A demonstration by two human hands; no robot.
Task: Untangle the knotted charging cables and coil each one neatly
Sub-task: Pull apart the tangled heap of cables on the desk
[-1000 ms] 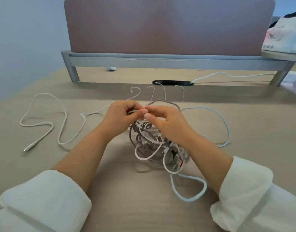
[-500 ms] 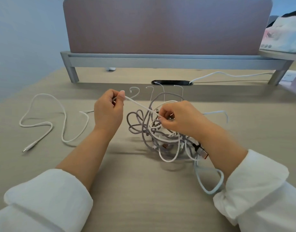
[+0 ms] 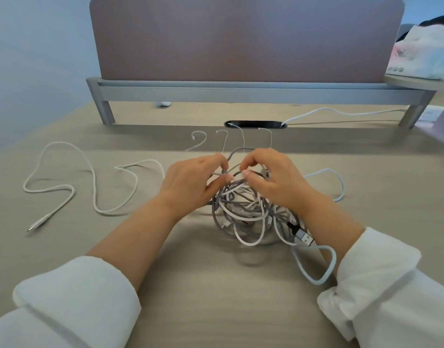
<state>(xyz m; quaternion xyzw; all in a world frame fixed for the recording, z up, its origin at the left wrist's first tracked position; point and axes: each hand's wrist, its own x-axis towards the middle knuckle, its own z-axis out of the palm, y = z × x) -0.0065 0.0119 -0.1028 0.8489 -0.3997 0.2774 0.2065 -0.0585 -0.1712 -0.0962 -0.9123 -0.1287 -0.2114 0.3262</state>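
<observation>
The desk (image 3: 215,310) is filling most of the view, with a mauve divider panel (image 3: 246,38) standing along its twelve o'clock edge. A knot of cables (image 3: 248,212), grey braided cords and white cords wound through one another, is lying on the desk near the middle of the view. A white cable (image 3: 95,197) is trailing in loose bends at nine o'clock from the knot, running towards the hands, its plug end lying at eight o'clock. The left hand (image 3: 190,182) is reaching in from seven o'clock and pinching a grey strand between thumb and fingers at the top of the knot. The right hand (image 3: 273,182) is coming from five o'clock, fingers curled, pinching a strand just beside the left fingertips. A USB plug (image 3: 305,238) is sticking out of the knot at four o'clock.
</observation>
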